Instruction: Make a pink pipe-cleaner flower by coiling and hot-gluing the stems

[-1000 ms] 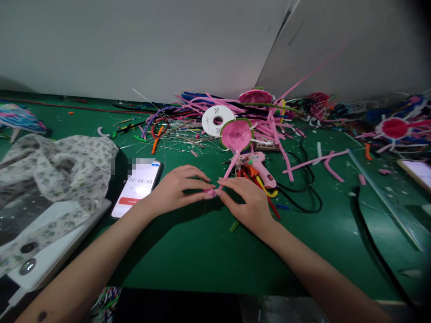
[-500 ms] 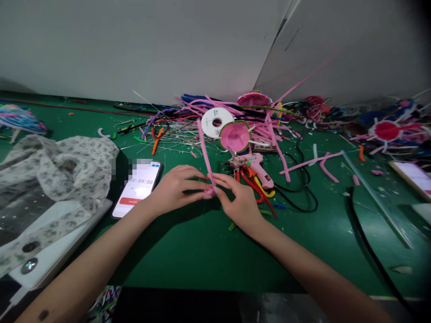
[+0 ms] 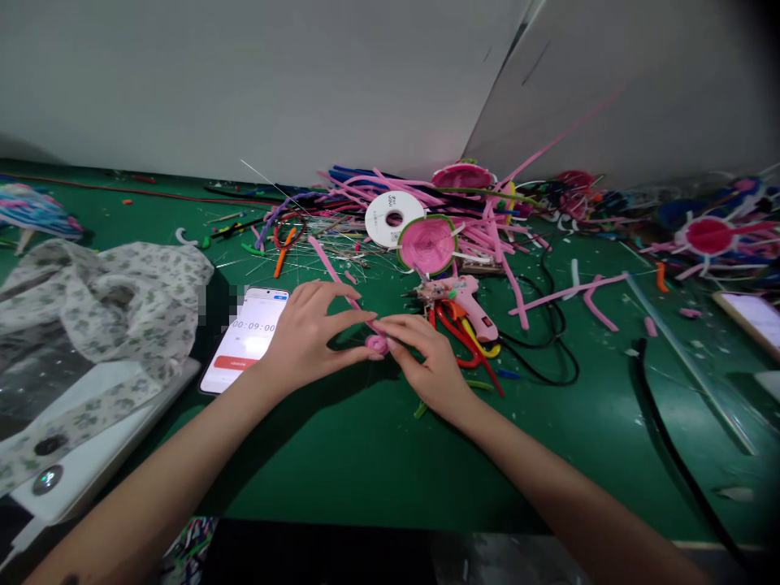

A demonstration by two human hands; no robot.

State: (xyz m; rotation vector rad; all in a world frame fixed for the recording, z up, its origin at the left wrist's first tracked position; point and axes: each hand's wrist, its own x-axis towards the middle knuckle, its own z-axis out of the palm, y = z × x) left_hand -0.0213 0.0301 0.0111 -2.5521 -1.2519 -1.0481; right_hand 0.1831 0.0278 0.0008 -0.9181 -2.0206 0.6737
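A pink pipe cleaner is wound into a small flat coil between my two hands above the green table. Its loose end slants up and to the left, passing behind the fingers of my left hand. The left thumb and a fingertip pinch the coil's left side. From the right, my right hand grips the coil between thumb and fingers. Just beyond the right hand lie a pink glue gun and red-handled pliers, partly covered by the gun.
A phone showing a timer lies left of my hands, near floral cloth. Behind are a white spool, a pink disc with green rim and heaped pipe cleaners. A black cable and clear stick lie rightward.
The pipe cleaner's loose end has swung down to the left from nearly upright. My left fingers have lifted and spread, and the coil now shows its round face.
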